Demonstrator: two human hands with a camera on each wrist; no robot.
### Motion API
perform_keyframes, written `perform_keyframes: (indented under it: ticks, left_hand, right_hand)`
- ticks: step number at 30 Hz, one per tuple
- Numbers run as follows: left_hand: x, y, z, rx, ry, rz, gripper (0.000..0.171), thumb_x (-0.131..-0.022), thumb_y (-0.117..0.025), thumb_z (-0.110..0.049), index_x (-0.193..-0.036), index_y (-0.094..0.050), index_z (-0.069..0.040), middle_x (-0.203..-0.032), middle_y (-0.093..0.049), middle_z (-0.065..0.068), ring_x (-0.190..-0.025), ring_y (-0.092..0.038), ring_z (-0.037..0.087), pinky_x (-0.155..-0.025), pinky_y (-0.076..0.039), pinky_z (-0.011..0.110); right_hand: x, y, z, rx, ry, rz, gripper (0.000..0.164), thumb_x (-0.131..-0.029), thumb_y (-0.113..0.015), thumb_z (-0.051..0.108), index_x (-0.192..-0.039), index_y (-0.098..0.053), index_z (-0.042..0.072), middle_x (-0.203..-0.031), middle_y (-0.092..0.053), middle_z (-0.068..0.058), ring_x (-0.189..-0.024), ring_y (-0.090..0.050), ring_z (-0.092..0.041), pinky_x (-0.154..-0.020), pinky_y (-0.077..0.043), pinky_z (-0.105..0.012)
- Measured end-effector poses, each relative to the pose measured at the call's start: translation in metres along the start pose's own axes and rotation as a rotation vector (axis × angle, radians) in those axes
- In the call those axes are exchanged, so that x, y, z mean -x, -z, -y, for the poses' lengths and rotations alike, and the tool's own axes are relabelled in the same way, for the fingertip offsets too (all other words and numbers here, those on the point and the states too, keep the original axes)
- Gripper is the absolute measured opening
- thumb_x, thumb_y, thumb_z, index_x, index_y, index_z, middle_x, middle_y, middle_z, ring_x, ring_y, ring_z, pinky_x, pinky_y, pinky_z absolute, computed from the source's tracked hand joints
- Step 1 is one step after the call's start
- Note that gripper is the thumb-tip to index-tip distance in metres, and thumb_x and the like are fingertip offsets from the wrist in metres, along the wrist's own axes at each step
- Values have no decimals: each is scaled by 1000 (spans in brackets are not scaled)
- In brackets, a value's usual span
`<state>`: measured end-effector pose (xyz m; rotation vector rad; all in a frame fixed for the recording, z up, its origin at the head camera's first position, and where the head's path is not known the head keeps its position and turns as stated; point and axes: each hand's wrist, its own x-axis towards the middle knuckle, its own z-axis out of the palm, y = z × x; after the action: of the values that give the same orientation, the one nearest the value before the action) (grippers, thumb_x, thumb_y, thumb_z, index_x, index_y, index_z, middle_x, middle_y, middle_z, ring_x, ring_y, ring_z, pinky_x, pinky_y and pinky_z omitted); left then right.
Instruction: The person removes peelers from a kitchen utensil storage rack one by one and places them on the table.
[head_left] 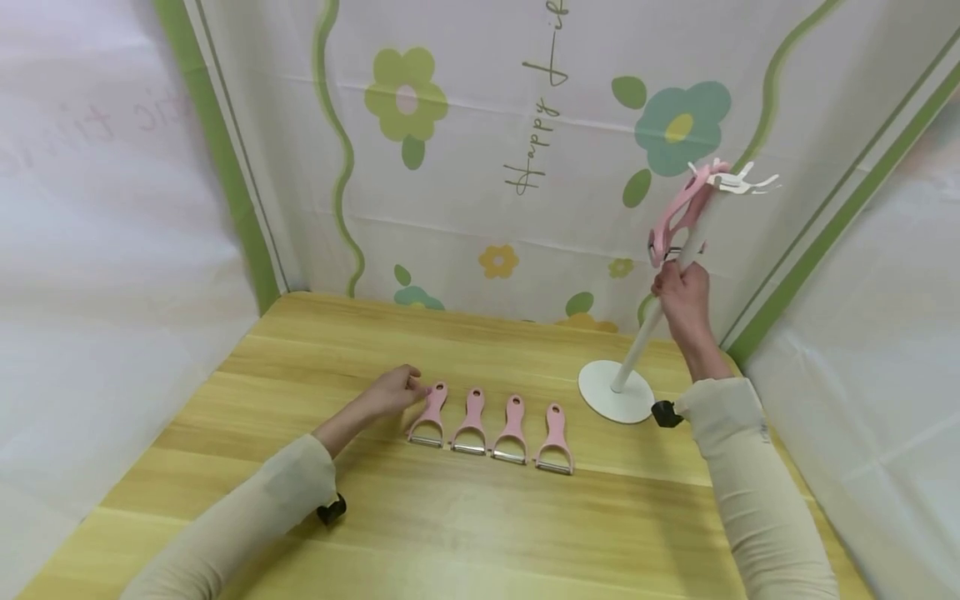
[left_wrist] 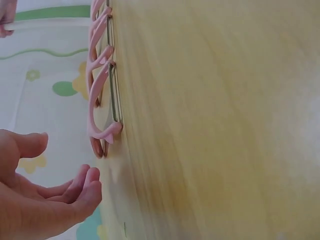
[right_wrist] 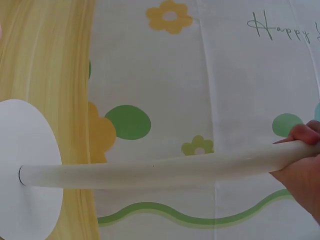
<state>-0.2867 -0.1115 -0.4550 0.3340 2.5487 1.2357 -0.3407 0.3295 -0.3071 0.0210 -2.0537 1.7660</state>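
Observation:
My right hand (head_left: 682, 300) grips the white pole (right_wrist: 150, 172) of an upright hook stand, high up near its white hooks (head_left: 742, 181). Pink peelers (head_left: 678, 208) hang from those hooks, just above my fingers. Several more pink peelers lie in a row on the table, and the leftmost peeler (head_left: 431, 417) is closest to my left hand (head_left: 392, 393). In the left wrist view the left thumb and fingers (left_wrist: 82, 192) are apart and loosely bent, with nothing between them. The thumb tip overlaps that peeler's handle in the head view.
The stand's round white base (head_left: 600, 392) rests on the wooden table (head_left: 450, 533) at the right. Behind the table hangs a flower-printed curtain (head_left: 465, 192), and pale sheets close off the left and right sides.

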Motion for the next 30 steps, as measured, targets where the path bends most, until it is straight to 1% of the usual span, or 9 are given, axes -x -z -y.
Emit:
perform_keyframes:
  ticks: [5,9,14,17,19,22,25,28,30]
  left_hand:
    - [-1,2,-5,29,-12,-31,54,-99,-57,-19,-141,-41,12,-126,-61,24,-114,-60,35,-99,-53,46]
    - [-2,0,-9,53,-38,-37,49,-101,-56,-17,-139,-45,11,-127,-61,23,-118,-59,35,-102,-51,46]
    - [-4,-3,-13,62,-77,-41,46,-101,-55,-15,-139,-46,10,-126,-62,21,-118,-59,35,-103,-51,46]
    - [-5,-4,-16,60,-89,-41,45,-101,-55,-14,-139,-47,9,-126,-62,21,-119,-59,35,-102,-52,45]
    - [-6,-5,-18,70,-92,-36,46,-101,-55,-15,-139,-47,8,-126,-62,20,-119,-59,34,-101,-52,43]
    - [-7,-7,-22,84,-104,-28,45,-101,-54,-15,-139,-47,9,-125,-62,20,-118,-59,33,-97,-55,40]
    - [-9,-8,-26,106,-104,-27,45,-101,-55,-15,-139,-47,7,-124,-62,18,-117,-59,31,-95,-55,38]
    - [-10,-10,-30,112,-112,-30,44,-101,-56,-14,-139,-48,6,-124,-63,16,-117,-59,30,-96,-54,39]
    - [-10,-11,-33,115,-129,-27,44,-101,-56,-14,-139,-48,6,-124,-63,17,-118,-58,31,-99,-53,41]
  right_hand:
    - [-3,2,-1,19,37,50,23,-106,-41,15,-86,-49,6,-70,-51,6,-68,-47,-6,-61,-49,-16]
    - [-3,5,-2,-15,29,114,24,-107,-40,19,-89,-49,6,-73,-50,4,-69,-48,-7,-63,-50,-18]
    - [-4,10,-4,-87,49,194,27,-107,-42,24,-88,-49,6,-72,-47,3,-67,-46,-8,-61,-48,-19]
    - [-6,13,-6,-148,55,253,27,-107,-43,26,-90,-50,6,-71,-46,2,-66,-45,-9,-61,-49,-19]
    - [-7,15,-6,-163,56,289,27,-106,-45,29,-91,-51,7,-70,-46,1,-65,-44,-9,-61,-49,-19]
    - [-8,17,-6,-193,56,329,27,-104,-47,32,-98,-57,8,-69,-45,1,-63,-42,-10,-59,-47,-20]
    - [-8,18,-6,-242,59,365,26,-103,-49,33,-99,-62,10,-67,-44,0,-62,-40,-11,-58,-44,-21]
    - [-8,18,-5,-294,55,401,26,-102,-52,34,-97,-64,11,-66,-45,0,-62,-39,-11,-58,-45,-22]
    - [-9,18,-5,-311,52,426,25,-102,-53,34,-100,-66,12,-66,-46,0,-61,-39,-11,-59,-47,-21]
